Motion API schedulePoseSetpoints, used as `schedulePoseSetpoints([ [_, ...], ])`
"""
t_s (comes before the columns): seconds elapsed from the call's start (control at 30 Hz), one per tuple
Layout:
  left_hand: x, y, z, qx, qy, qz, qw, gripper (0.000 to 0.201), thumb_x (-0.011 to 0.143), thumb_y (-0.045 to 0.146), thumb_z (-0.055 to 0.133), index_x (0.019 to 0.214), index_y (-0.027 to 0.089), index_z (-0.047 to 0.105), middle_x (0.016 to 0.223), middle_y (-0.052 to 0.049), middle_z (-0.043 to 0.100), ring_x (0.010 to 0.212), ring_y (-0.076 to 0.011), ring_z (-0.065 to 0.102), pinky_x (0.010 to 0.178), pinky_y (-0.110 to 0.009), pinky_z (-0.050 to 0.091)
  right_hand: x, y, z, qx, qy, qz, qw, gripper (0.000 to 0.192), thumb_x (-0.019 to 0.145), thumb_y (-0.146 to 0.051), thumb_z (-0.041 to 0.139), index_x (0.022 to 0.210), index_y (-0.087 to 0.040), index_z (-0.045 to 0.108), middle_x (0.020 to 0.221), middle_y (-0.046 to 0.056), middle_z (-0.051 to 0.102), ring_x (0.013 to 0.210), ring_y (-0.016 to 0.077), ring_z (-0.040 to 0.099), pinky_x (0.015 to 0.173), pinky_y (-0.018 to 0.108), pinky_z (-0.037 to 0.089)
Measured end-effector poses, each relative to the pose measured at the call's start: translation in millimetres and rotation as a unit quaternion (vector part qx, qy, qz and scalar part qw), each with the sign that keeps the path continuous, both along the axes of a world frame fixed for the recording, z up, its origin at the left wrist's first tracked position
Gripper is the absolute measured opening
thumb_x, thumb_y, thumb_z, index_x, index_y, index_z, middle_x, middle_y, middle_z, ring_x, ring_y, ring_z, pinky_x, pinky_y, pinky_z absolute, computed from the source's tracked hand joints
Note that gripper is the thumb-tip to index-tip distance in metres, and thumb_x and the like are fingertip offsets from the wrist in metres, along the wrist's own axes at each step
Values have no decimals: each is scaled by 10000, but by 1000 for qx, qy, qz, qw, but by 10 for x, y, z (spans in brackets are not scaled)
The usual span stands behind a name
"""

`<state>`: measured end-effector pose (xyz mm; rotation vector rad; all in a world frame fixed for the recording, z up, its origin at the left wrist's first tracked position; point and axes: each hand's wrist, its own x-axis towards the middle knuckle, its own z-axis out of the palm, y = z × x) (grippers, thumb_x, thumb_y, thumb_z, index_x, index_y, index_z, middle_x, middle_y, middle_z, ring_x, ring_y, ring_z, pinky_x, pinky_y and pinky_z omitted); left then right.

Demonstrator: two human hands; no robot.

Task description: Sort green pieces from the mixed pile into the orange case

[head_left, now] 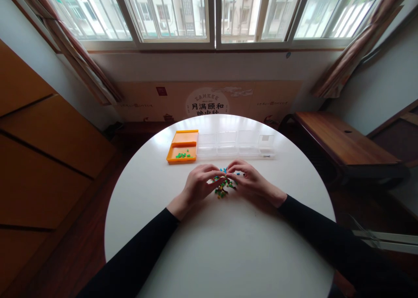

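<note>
both grips are narrow, fingertips drawn together over a small heap of coloured bits; whether either pinches a piece is too small to tell.

going left to right: an orange tray [172, 152] sits open on the far part of the round white bench [209, 254], its lid [185, 137] folded back toward the window and a few green bits [183, 155] lying in its front half. just beside it on the right runs a row of clear boxes [238, 143], touching the tray's edge.

nearer the person, the left hand [199, 185] rests on the bench with its fingers curled, their tips at the left edge of the heap of coloured bits [223, 189]. the heap, green, yellow, red and blue, lies between the two hands, in front of the tray and boxes and apart from them. the right hand [251, 181] rests opposite, its fingertips meeting the left hand's above the heap. both forearms wear black sleeves.
</note>
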<state>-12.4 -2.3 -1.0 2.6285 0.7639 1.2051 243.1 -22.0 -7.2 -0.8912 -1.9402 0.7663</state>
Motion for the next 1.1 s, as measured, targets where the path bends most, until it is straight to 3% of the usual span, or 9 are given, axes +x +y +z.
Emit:
schedulePoseSetpoints([
  [0.27, 15, 23, -70, 3, 20, 12, 1000, 162, 1079, 383, 736, 1067, 275, 855, 983, -54, 833, 826, -178, 757, 774, -322, 578, 6, 15, -23, 10, -7, 4, 1000, 253, 1110, -436, 702, 979, -247, 806, 1058, 73, 784, 1000, 231, 734, 927, 377, 596],
  [0.47, 14, 1, -22, -11, 13, 19, 1000, 185, 1077, 379, 741, 985, 246, 831, 945, -50, 820, 812, -177, 745, 765, -316, 564, 7, -17, 2, 15, -12, 3, 1000, 179, 1098, -393, 724, 1033, -255, 817, 1081, 65, 780, 1016, 225, 733, 929, 365, 585],
  [0.8, 0, -17, 14, -29, 1, 6, 1000, 152, 1080, 342, 731, 1030, 242, 835, 951, -59, 816, 812, -181, 746, 765, -321, 584, 9, 5, 0, 91, -40, -20, 995, 85, 1053, -367, 797, 1046, -286, 821, 1046, 61, 781, 990, 247, 723, 942, 427, 581],
  [1.1, 7, -19, 18, -33, 4, 13, 999, 158, 1077, 377, 737, 1065, 259, 842, 969, -57, 822, 833, -185, 756, 781, -328, 590, -6, -6, 25, 103, -41, -19, 994, 91, 1078, -346, 756, 1060, -295, 829, 1028, 61, 787, 973, 249, 723, 935, 445, 583],
])
